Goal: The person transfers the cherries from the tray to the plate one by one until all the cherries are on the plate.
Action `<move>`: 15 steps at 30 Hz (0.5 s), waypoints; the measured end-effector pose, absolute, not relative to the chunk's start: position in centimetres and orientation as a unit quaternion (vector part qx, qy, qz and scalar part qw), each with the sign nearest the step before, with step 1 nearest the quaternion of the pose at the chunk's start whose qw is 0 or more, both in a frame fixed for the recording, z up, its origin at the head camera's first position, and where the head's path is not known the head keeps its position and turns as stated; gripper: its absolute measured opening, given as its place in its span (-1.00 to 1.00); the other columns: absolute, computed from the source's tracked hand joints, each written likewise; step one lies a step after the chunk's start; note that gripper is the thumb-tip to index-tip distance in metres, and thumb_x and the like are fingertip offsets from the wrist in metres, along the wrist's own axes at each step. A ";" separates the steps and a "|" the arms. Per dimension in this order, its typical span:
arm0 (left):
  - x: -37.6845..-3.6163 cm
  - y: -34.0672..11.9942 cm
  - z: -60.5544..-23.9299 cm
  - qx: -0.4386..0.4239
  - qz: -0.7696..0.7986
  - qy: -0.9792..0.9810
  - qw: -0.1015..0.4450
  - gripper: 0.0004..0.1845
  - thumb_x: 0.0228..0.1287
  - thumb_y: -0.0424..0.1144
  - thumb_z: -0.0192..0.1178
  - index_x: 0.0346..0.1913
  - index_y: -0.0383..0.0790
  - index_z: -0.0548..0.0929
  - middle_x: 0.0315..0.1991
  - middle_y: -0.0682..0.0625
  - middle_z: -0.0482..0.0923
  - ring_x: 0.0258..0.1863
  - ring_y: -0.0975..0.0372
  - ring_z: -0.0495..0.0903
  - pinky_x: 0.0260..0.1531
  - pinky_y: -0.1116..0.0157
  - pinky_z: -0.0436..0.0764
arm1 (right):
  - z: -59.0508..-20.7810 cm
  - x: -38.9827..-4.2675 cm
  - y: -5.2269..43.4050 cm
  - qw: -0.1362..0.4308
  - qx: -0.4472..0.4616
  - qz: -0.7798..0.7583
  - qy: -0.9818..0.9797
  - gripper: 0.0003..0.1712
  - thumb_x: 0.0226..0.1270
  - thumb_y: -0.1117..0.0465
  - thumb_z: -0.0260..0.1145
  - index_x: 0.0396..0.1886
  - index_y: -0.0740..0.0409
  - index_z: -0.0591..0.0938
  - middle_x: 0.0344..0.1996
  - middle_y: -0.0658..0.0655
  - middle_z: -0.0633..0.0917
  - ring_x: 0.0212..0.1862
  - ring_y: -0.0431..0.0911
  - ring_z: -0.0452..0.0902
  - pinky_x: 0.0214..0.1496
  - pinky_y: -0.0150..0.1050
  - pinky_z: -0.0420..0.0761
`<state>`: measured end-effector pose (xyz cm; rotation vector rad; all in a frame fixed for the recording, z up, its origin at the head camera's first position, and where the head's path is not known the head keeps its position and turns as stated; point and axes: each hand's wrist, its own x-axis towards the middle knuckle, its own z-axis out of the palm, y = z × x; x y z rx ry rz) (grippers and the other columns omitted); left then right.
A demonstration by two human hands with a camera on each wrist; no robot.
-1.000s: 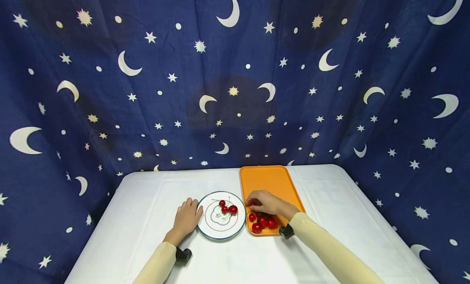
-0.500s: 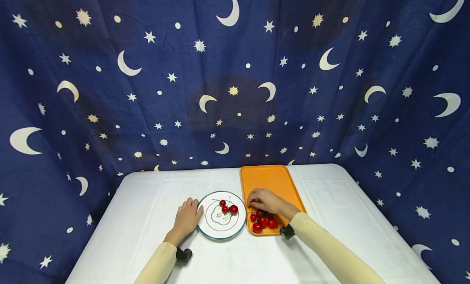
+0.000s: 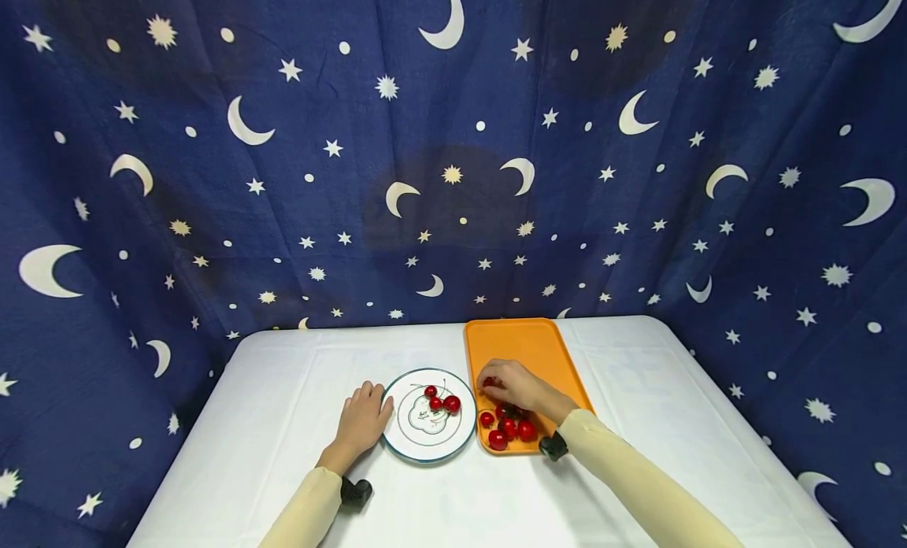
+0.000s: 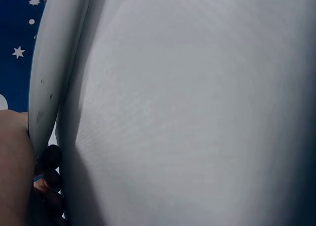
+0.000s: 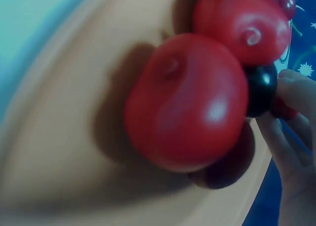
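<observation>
A white plate with a green rim (image 3: 425, 456) lies on the table with three red cherries (image 3: 440, 399) on it. My left hand (image 3: 363, 422) rests flat beside it, fingertips against its left rim; the left wrist view shows the plate's edge (image 4: 52, 68). To the right lies an orange tray (image 3: 527, 347) with several cherries (image 3: 507, 431) at its near end. My right hand (image 3: 512, 385) is over the tray and pinches one cherry (image 3: 489, 382) at its fingertips. In the right wrist view large red cherries (image 5: 187, 102) fill the tray (image 5: 54, 137), with fingers (image 5: 296, 137) at the right.
The white tablecloth (image 3: 283, 390) covers the table. A dark blue curtain with moons and stars (image 3: 453, 154) hangs close behind and on both sides. The tray's far half is bare orange.
My right hand has shifted slightly farther up the tray, and a cherry now shows between its fingertips. The left hand and the plate have stayed put.
</observation>
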<state>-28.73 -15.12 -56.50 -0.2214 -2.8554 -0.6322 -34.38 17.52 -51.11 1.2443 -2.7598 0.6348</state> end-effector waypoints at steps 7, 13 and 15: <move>-28.8 -15.1 -56.5 -0.070 -0.214 -0.969 0.100 -0.72 0.54 -0.13 0.02 -0.05 -0.30 0.58 -0.26 -0.08 0.39 -0.28 0.13 0.35 -0.27 0.21 0.28 | -50.5 -34.7 17.0 0.035 0.390 0.210 -0.896 -0.88 0.43 0.25 0.36 -0.13 0.10 0.77 -0.18 0.04 0.80 -0.15 -0.14 0.68 0.05 -0.21 0.72; -28.7 -15.1 -56.4 -0.070 -0.220 -0.968 0.099 -0.74 0.54 -0.14 0.04 -0.07 -0.29 0.57 -0.27 -0.07 0.37 -0.30 0.15 0.32 -0.26 0.21 0.28 | -49.7 -34.3 15.9 0.045 0.378 0.192 -0.905 -0.88 0.45 0.20 0.35 -0.12 0.03 0.78 -0.11 0.01 0.74 -0.04 -0.11 0.64 0.17 -0.12 0.67; -28.7 -15.1 -56.4 -0.071 -0.223 -0.967 0.099 -0.74 0.53 -0.14 0.04 -0.08 -0.29 0.57 -0.28 -0.07 0.36 -0.30 0.15 0.31 -0.26 0.21 0.27 | -49.5 -34.1 15.5 0.053 0.374 0.190 -0.906 -0.88 0.44 0.18 0.36 -0.13 0.01 0.79 -0.09 0.00 0.70 -0.02 -0.11 0.60 0.17 -0.12 0.66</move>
